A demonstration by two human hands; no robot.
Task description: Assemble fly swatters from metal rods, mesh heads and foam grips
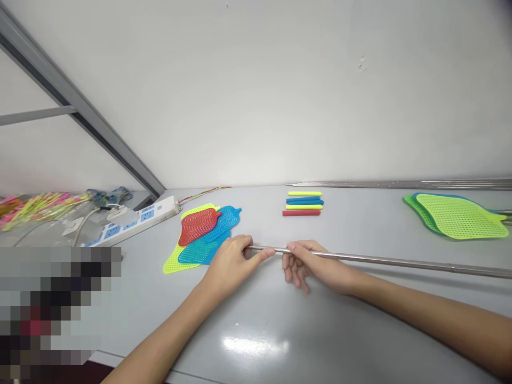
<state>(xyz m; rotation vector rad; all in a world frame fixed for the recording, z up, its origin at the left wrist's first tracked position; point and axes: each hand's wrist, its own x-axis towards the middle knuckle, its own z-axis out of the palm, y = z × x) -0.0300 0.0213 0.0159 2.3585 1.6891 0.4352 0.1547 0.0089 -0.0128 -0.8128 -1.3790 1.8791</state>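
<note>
A silver telescopic rod (392, 260) runs from the middle of the table out past the right edge of the view, thicker toward the right. Its thin left end is pinched by my left hand (236, 256), thumb stretched along it. My right hand (310, 261) grips the rod a little further right between thumb and forefinger, its other fingers hanging loosely below. Just behind my left hand lie several fly swatter heads, among them a red one (198, 226) on top of blue (224, 223) and yellow-green ones (173, 261).
Several coloured handle tubes (304, 207) lie in a row behind my hands. More swatter heads (460, 216) rest at the right, and thin metal rods (400, 184) along the wall. A power strip (140, 221) with plugs and bagged colourful pieces (44, 205) are at the left.
</note>
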